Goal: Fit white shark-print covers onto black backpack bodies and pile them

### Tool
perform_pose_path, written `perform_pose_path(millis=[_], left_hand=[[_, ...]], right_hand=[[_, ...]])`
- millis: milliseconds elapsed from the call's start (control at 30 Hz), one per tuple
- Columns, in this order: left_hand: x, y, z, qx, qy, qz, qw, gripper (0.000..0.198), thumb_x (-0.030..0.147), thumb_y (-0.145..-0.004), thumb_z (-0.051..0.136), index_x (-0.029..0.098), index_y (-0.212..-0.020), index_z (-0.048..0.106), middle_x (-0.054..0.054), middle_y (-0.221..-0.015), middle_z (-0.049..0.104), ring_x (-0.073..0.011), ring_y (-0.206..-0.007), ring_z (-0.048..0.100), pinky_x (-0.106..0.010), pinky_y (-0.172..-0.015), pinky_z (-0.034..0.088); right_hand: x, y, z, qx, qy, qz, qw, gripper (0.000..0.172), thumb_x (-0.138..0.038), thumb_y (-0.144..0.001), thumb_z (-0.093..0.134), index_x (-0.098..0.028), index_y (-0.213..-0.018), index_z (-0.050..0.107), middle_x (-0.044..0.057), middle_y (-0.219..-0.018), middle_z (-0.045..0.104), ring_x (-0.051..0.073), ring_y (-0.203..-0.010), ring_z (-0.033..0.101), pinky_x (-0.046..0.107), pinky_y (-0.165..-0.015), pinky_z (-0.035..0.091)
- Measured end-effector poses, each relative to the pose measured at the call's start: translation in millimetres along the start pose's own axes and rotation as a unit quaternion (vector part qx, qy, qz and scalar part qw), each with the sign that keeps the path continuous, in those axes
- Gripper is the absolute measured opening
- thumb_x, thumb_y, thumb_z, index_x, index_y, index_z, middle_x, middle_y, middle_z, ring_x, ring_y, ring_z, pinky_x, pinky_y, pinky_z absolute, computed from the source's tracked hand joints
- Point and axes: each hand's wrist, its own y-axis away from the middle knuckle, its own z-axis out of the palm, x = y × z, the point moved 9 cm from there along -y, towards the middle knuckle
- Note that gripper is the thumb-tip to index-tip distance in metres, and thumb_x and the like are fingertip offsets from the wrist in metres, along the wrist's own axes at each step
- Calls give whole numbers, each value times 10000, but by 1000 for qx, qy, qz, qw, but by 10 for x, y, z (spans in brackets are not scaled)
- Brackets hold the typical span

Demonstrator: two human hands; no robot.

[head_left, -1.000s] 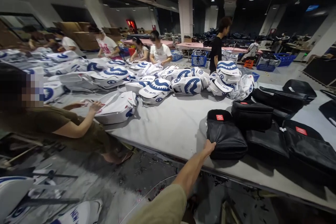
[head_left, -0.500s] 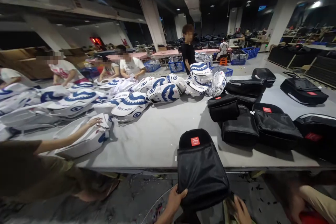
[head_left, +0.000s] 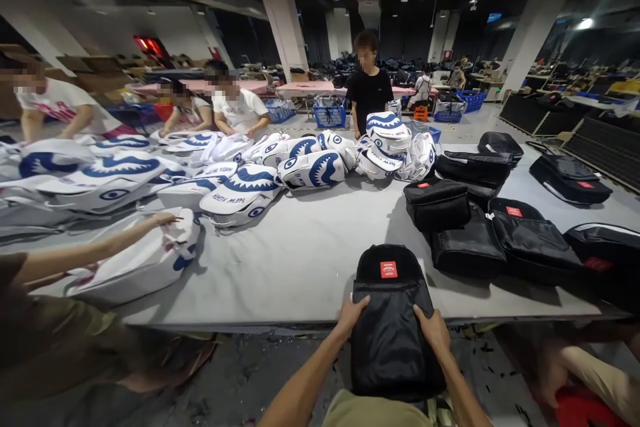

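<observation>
A black backpack (head_left: 393, 340) with a red patch hangs over the near edge of the grey table (head_left: 310, 260), its top on the table and its bottom toward my lap. My left hand (head_left: 351, 315) grips its left side and my right hand (head_left: 433, 329) grips its right side, fingers curled onto the front pocket.
Several more black backpacks (head_left: 520, 240) lie at the right of the table. White backpacks with blue shark mouths (head_left: 310, 170) pile up at the left and back. A co-worker's arm (head_left: 95, 250) at the left reaches onto a white bag. People stand and sit behind the table.
The backpack was dragged from the table toward me over the edge. My left hand moved up its side, and my right hand has come onto the other side.
</observation>
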Motion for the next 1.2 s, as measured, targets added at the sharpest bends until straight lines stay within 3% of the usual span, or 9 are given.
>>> perform_pose_path(millis=[133, 267, 433, 533, 633, 700, 833, 967, 1200], left_hand=[[167, -125, 53, 55, -55, -4, 997, 557, 362, -858, 864, 187, -1338, 643, -201, -1358, 809, -382, -1329, 743, -523, -1186, 548], [629, 3, 11, 94, -56, 117, 987, 540, 505, -881, 865, 260, -1299, 628, -87, -1219, 813, -307, -1197, 762, -438, -1090, 591], [893, 384, -40, 146, -8, 269, 952, 606, 590, -874, 853, 238, -1299, 603, -135, -1261, 761, -326, -1223, 737, -496, -1152, 587], [641, 619, 322, -22, -65, 324, 943, 638, 422, -849, 858, 213, -1407, 629, -209, -1448, 731, -393, -1421, 682, -568, -1287, 512], [340, 1012, 757, -267, -129, 344, 891, 778, 254, -825, 830, 220, -1575, 623, -206, -1695, 609, -404, -1593, 569, -561, -1360, 457], [340, 1197, 802, -317, -128, 346, 874, 709, 250, -889, 770, 235, -1587, 643, -175, -1676, 641, -357, -1544, 624, -521, -1320, 509], [866, 1194, 411, -173, -47, 391, 903, 294, 403, -1064, 644, 241, -1280, 759, -95, -1129, 834, -233, -1006, 784, -396, -995, 649], [1278, 949, -26, 6, -14, 369, 929, 386, 560, -1014, 757, 227, -1199, 691, -39, -985, 741, -194, -868, 674, -342, -877, 592], [1420, 821, 415, -136, -47, 346, 927, 336, 534, -1136, 537, 245, -1217, 688, -89, -1147, 808, -241, -1043, 741, -366, -949, 572]], right_hand=[[43, 247, -216, 53, -80, 17, 995, 758, -761, -963, 575, -101, -1303, 728, 315, -1342, 793, 468, -1305, 759, 498, -1053, 583], [-95, 402, -641, 154, -210, -39, 965, 815, -905, -839, 559, -186, -1191, 711, 232, -1232, 829, 416, -1190, 777, 461, -1028, 592], [-486, 429, -1205, 214, -292, -132, 923, 1171, -1004, -763, 573, -102, -1506, 627, 286, -1574, 672, 424, -1510, 608, 522, -1292, 470], [-657, 550, -1393, 193, -368, -135, 899, 1333, -1029, -786, 549, -112, -1744, 415, 268, -1793, 461, 379, -1661, 479, 513, -1357, 422], [-914, 818, -1459, 121, -461, -160, 864, 1163, -948, -934, 494, -191, -1803, 337, 190, -1833, 435, 313, -1647, 516, 491, -1329, 476], [-1123, 1030, -1567, 129, -441, -195, 866, 1071, -867, -959, 599, -228, -1791, 380, 151, -1839, 441, 295, -1676, 477, 496, -1384, 409], [-1479, 1237, -1726, 183, -306, -225, 907, 1148, -709, -874, 807, -183, -1797, 373, 191, -1813, 471, 330, -1679, 461, 529, -1415, 353], [-1672, 1196, -1768, 182, -217, -232, 931, 961, -619, -917, 745, -180, -1733, 492, 197, -1651, 652, 357, -1537, 614, 560, -1338, 451], [-1986, 1207, -2133, 260, -67, -245, 932, 1102, -728, -949, 735, -228, -1831, 303, 205, -1782, 508, 432, -1559, 584, 601, -1252, 511]])
